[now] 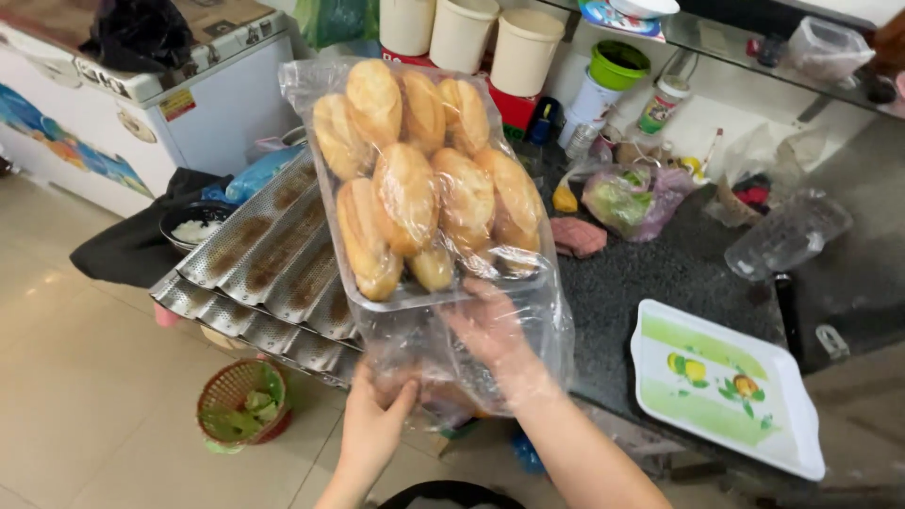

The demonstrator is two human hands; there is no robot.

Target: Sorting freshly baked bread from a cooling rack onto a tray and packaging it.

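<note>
Inside clear bag point(490, 349), bread rolls point(424, 184)

A dark speckled stone table point(660, 273) fills the right of the frame. At lower right on it lies a white rectangular plastic tray with green bands and fruit pictures point(726, 386). Stacked perforated corrugated metal baking trays point(273, 264) sit left of centre. At upper left stands a white chest freezer point(141, 104) with a black bag point(141, 33) on top. Three cream plastic tubs point(467, 33) line the top edge. A small woven basket with green scraps point(240, 401) rests on the beige tiled floor point(85, 377) at lower left.
</note>
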